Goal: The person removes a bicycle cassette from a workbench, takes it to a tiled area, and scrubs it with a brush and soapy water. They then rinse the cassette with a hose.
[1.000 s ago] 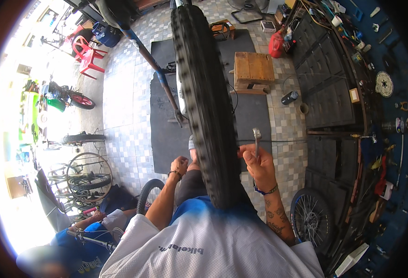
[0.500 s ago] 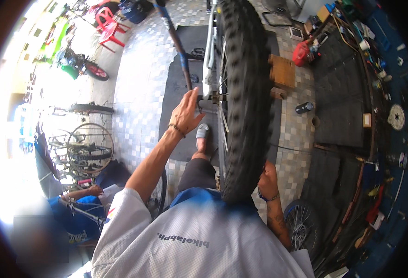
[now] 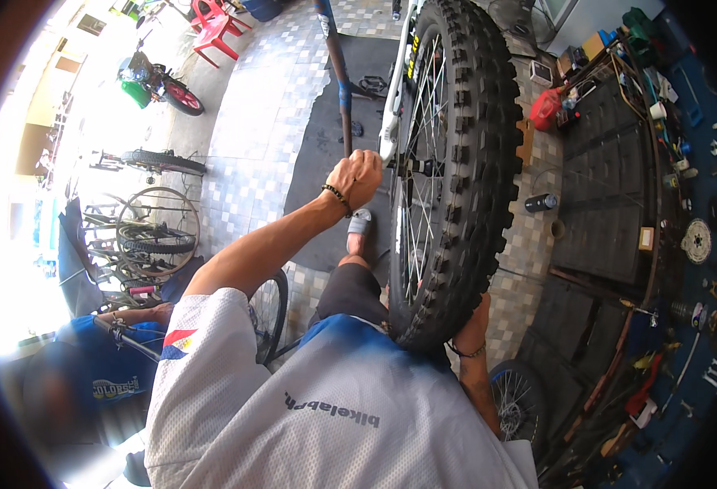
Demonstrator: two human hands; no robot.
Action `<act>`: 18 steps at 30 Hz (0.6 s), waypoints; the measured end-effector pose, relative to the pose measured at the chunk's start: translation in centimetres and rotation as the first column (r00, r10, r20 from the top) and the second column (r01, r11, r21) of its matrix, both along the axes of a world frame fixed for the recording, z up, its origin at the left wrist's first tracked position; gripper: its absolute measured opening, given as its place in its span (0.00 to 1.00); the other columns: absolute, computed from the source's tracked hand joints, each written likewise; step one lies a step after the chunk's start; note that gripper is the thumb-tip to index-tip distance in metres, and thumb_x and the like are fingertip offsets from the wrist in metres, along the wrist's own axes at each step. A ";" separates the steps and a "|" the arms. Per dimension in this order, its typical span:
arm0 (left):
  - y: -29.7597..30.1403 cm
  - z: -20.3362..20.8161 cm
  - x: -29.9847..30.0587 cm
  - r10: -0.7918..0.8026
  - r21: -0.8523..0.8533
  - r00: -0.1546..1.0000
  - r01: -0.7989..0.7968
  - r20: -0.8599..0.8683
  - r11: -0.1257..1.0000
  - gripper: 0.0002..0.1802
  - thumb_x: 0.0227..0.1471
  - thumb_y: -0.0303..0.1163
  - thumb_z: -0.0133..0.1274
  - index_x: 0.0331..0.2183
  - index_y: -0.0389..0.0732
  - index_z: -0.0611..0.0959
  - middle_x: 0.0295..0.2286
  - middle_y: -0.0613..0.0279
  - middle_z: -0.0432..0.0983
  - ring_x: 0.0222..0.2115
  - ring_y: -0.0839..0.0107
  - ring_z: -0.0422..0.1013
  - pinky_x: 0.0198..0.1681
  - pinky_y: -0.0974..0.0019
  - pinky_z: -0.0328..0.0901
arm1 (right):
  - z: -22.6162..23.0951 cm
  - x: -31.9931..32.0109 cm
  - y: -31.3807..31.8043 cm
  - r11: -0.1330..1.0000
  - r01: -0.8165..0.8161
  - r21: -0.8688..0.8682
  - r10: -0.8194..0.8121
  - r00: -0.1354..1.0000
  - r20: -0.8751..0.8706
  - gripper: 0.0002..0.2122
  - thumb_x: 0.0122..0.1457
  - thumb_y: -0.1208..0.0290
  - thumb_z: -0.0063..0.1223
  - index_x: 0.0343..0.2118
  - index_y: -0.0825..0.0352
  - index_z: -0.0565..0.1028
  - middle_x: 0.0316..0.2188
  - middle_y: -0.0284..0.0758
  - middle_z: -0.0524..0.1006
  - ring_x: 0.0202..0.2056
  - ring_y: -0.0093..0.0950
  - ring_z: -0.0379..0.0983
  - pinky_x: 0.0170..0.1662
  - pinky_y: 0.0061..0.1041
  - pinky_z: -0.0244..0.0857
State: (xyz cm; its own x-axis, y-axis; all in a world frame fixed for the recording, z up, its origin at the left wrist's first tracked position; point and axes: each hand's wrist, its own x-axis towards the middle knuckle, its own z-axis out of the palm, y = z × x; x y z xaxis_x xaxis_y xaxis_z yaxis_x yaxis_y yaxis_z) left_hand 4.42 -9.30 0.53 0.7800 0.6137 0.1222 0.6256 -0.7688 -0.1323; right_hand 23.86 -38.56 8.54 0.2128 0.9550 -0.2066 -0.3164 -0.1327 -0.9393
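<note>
Black rubber knobs cover the tyre (image 3: pixel 485 167) of a spoked bicycle wheel (image 3: pixel 425 216), which stands upright in front of the person, above a dark mat (image 3: pixel 314 224) and across its right edge. A white frame tube (image 3: pixel 393 114) runs down just left of the wheel. The left hand (image 3: pixel 355 181) is just beside the hub, its fingers curled into a fist at the lower end of a worn blue-and-brown bar (image 3: pixel 344 98); whether it grips that end or something else is hidden. The right hand (image 3: pixel 474 319) is at the wheel's lower right side, mostly behind the tyre, so one cannot tell whether it is spread or pinching anything. One slippered foot (image 3: pixel 360 222) rests near the mat's near edge. Beyond the wheel's right side, a dark bottle (image 3: pixel 541 202) lies on the tiled floor (image 3: pixel 515 281) near the drawers (image 3: pixel 603 175), and a red jug (image 3: pixel 547 110) stands farther off.
</note>
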 end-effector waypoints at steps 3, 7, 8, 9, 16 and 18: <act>0.7 -0.5 -0.1 -0.013 -0.058 0.999 0.010 -0.052 0.998 0.09 0.51 0.28 0.53 0.35 0.33 0.77 0.30 0.53 0.75 0.32 0.58 0.77 0.29 0.57 0.74 | -2.3 -0.5 -0.1 0.999 -0.036 0.031 0.037 0.999 -0.025 0.31 0.72 0.48 0.37 0.52 0.79 0.75 0.42 0.45 0.82 0.43 0.34 0.80 0.50 0.32 0.73; 1.6 -0.2 0.3 -0.067 -0.171 0.998 0.062 -0.021 0.983 0.09 0.50 0.28 0.53 0.35 0.34 0.77 0.29 0.52 0.76 0.30 0.56 0.78 0.30 0.54 0.75 | -7.1 -1.5 -2.4 0.998 0.059 0.006 -0.058 0.991 -0.121 0.29 0.72 0.54 0.33 0.54 0.81 0.72 0.42 0.50 0.81 0.44 0.39 0.79 0.51 0.34 0.72; 1.9 0.1 0.5 -0.066 -0.207 0.997 0.058 -0.033 0.977 0.09 0.51 0.28 0.53 0.35 0.35 0.77 0.29 0.52 0.76 0.30 0.56 0.79 0.30 0.53 0.75 | -8.2 -1.6 -3.1 0.995 0.095 -0.013 -0.096 0.985 -0.141 0.29 0.72 0.54 0.32 0.54 0.82 0.72 0.43 0.50 0.81 0.44 0.39 0.79 0.52 0.34 0.72; 2.0 0.8 0.4 -0.062 -0.248 0.997 0.049 -0.048 0.968 0.09 0.51 0.29 0.54 0.35 0.35 0.77 0.29 0.52 0.76 0.30 0.55 0.79 0.30 0.53 0.75 | -8.4 -1.8 -3.5 0.991 0.126 -0.037 -0.131 0.978 -0.163 0.30 0.72 0.54 0.31 0.55 0.82 0.71 0.43 0.50 0.81 0.45 0.39 0.79 0.52 0.34 0.72; 0.1 1.5 0.2 -0.002 -0.065 0.986 -0.009 -0.165 0.998 0.08 0.53 0.29 0.52 0.36 0.35 0.78 0.29 0.56 0.76 0.30 0.61 0.78 0.30 0.56 0.75 | -1.9 -0.7 -1.0 0.976 -0.206 -0.067 0.217 0.944 0.251 0.30 0.72 0.52 0.30 0.56 0.80 0.70 0.45 0.49 0.80 0.45 0.36 0.78 0.51 0.31 0.73; -0.8 1.2 0.8 -0.073 0.278 0.984 0.116 -0.160 0.954 0.11 0.53 0.29 0.51 0.37 0.33 0.80 0.30 0.57 0.76 0.31 0.63 0.76 0.31 0.61 0.75 | -0.8 -0.7 -0.2 0.988 -0.149 -0.033 0.147 0.989 -0.032 0.29 0.72 0.52 0.31 0.55 0.79 0.71 0.44 0.48 0.80 0.44 0.34 0.78 0.49 0.30 0.73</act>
State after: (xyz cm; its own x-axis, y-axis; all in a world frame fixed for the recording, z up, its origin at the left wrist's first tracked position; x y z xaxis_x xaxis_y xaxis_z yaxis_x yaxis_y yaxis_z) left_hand 5.22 -10.07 1.73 0.8552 0.4926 0.1613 0.5091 -0.7400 -0.4396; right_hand 23.17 -38.71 7.72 0.0629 0.9676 -0.2446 -0.3187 -0.2128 -0.9237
